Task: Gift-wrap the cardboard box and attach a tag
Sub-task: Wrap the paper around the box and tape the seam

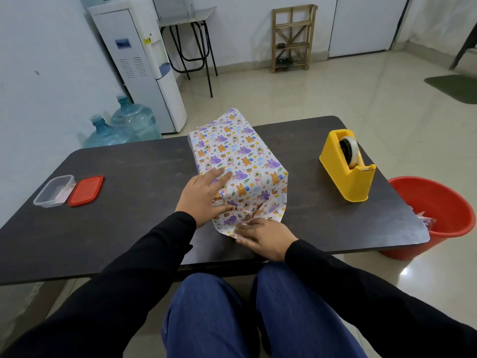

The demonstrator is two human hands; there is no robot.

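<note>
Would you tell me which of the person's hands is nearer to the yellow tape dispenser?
Right. The right hand presses the near end of the wrapped box, left of the tape dispenser; the left hand rests on the box top, farther left.

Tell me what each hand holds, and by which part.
Nothing is held. The left hand presses flat on the wrapped box at its top near edge; the right hand presses the paper's lower flap at the near end.

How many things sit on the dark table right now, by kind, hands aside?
Box wrapped in animal-print paper: 1
Yellow plastic tape dispenser: 1
Clear rectangular plastic container: 1
Red plastic lid: 1
Total: 4
</note>
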